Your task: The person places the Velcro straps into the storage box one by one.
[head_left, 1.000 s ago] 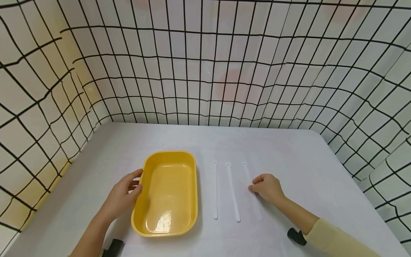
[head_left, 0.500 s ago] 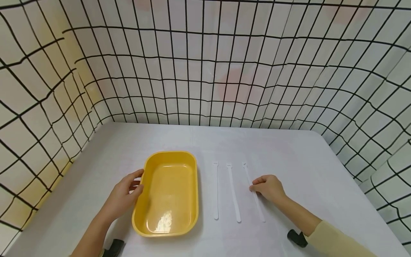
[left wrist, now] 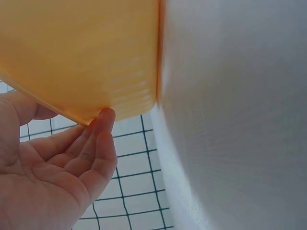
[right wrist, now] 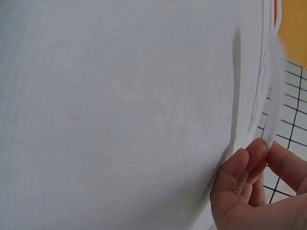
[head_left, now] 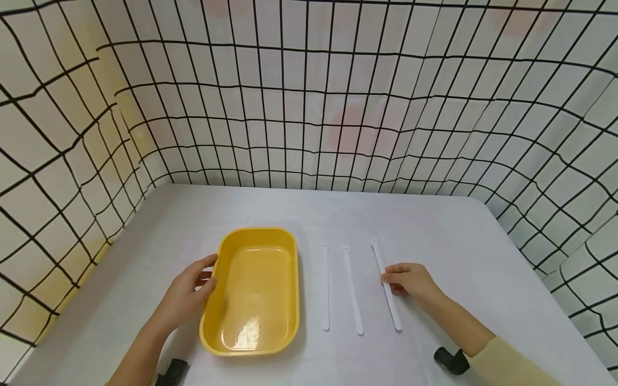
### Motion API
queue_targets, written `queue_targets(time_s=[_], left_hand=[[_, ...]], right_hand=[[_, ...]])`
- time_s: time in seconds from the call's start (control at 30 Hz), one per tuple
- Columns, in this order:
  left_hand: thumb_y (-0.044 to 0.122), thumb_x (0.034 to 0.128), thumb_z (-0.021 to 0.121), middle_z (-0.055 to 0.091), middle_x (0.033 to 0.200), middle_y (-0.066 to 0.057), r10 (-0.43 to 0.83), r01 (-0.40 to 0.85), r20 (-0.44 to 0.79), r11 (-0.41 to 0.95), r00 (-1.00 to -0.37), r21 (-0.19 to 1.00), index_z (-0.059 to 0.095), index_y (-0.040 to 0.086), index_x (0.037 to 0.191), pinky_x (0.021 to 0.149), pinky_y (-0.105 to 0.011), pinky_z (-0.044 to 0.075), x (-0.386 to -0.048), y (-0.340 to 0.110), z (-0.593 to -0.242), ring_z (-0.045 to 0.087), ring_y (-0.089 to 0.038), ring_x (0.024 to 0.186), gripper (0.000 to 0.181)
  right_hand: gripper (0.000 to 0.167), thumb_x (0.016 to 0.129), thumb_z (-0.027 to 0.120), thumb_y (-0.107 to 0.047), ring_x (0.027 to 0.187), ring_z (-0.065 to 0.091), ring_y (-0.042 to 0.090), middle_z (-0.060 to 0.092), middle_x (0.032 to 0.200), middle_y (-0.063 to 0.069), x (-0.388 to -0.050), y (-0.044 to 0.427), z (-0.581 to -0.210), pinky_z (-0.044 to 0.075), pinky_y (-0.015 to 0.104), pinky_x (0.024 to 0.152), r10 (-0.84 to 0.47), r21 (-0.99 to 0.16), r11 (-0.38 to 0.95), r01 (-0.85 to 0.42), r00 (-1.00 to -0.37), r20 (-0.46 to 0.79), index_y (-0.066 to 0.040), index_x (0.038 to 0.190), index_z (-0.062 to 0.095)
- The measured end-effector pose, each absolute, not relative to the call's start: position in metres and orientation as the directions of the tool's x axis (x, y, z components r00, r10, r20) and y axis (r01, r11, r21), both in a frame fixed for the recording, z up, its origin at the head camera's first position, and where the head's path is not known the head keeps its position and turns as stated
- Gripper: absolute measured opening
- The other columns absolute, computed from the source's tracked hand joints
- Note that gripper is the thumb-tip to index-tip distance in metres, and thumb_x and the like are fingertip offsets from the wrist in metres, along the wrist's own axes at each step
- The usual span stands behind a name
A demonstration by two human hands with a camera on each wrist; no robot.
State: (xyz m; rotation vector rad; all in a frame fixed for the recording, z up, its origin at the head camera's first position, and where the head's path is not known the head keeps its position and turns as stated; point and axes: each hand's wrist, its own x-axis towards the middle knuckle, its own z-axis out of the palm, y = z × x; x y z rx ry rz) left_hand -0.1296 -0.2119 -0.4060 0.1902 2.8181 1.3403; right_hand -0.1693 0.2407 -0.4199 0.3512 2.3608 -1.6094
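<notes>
My right hand (head_left: pixel 414 281) pinches a slim white plastic stick (head_left: pixel 392 308) with a small, slightly wider head at its far end. In the right wrist view, the stick (right wrist: pixel 277 86) rises from between thumb and fingertips, blurred, with a shadow on the cloth beside it. Two similar white sticks lie to its left, a middle stick (head_left: pixel 354 295) and a left stick (head_left: pixel 325 289). My left hand (head_left: pixel 185 292) holds the left rim of a yellow tray (head_left: pixel 298 289). In the left wrist view, fingertips (left wrist: pixel 106 117) touch the tray's outer wall, while the thumb is partly hidden behind the rim.
White cloth covers the table (head_left: pixel 434 230). Black-lined white sheeting (head_left: pixel 289 107) stands around the back and both sides. A black wrist device (head_left: pixel 451 360) sits near the right sleeve, and another black device (head_left: pixel 171 372) is by the left wrist.
The rightmost stick has come up off the cloth in my right hand and moved slightly right. My left hand stays at the tray's rim; the other two sticks lie as before.
</notes>
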Motion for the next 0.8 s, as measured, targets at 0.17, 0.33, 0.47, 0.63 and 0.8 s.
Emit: queue_targets(time_s=[0.17,0.33,0.47,0.63,0.8], left_hand=[[0.012,0.0986,0.056,0.045,0.141,-0.025,0.123,0.116,0.05,0.627,-0.991,0.77,0.039,-0.004,0.145,0.091,-0.048,0.052,-0.129,-0.213,-0.406,0.057,-0.04,0.114,0.052],[0.011,0.0986,0.056,0.045,0.141,-0.025,0.127,0.122,0.054,0.622,-0.99,0.773,0.039,-0.005,0.145,0.091,-0.048,0.052,-0.129,-0.213,-0.406,0.057,-0.04,0.114,0.052],[0.011,0.0987,0.056,0.045,0.141,-0.025,0.128,0.123,0.055,0.62,-0.99,0.775,0.039,-0.005,0.145,0.09,-0.047,0.052,-0.128,-0.213,-0.405,0.057,-0.04,0.114,0.052],[0.011,0.0986,0.056,0.045,0.141,-0.025,0.128,0.124,0.056,0.623,-0.99,0.772,0.039,-0.005,0.145,0.09,-0.047,0.052,-0.129,-0.213,-0.406,0.057,-0.039,0.114,0.052],[0.01,0.0984,0.056,0.046,0.14,-0.025,0.125,0.121,0.053,0.627,-0.991,0.77,0.039,-0.004,0.145,0.09,-0.046,0.052,-0.129,-0.213,-0.407,0.058,-0.039,0.113,0.052]], right_hand=[[0.025,0.088,0.07,-0.01,0.071,0.058,0.015,0.063,0.083,0.004,-0.17,0.241,-0.417,0.055,0.024,0.065,0.03,-0.887,0.306,0.347,-0.934,-0.355,0.007,0.105,0.062],[0.022,0.089,0.07,-0.011,0.073,0.058,0.015,0.062,0.084,0.002,-0.171,0.239,-0.413,0.055,0.024,0.066,-0.003,-0.901,0.259,0.347,-0.933,-0.36,0.003,0.104,0.063],[0.023,0.089,0.071,-0.012,0.074,0.059,0.013,0.062,0.085,0.001,-0.171,0.236,-0.409,0.055,0.023,0.067,-0.036,-0.914,0.223,0.34,-0.934,-0.356,0.003,0.105,0.063],[0.023,0.089,0.071,-0.012,0.073,0.059,0.013,0.063,0.085,0.002,-0.171,0.229,-0.404,0.055,0.023,0.067,-0.07,-0.923,0.187,0.336,-0.933,-0.354,0.003,0.105,0.063],[0.024,0.09,0.07,-0.013,0.073,0.059,0.013,0.064,0.087,0.005,-0.17,0.223,-0.401,0.055,0.023,0.068,-0.097,-0.928,0.171,0.33,-0.932,-0.349,0.004,0.105,0.062]])
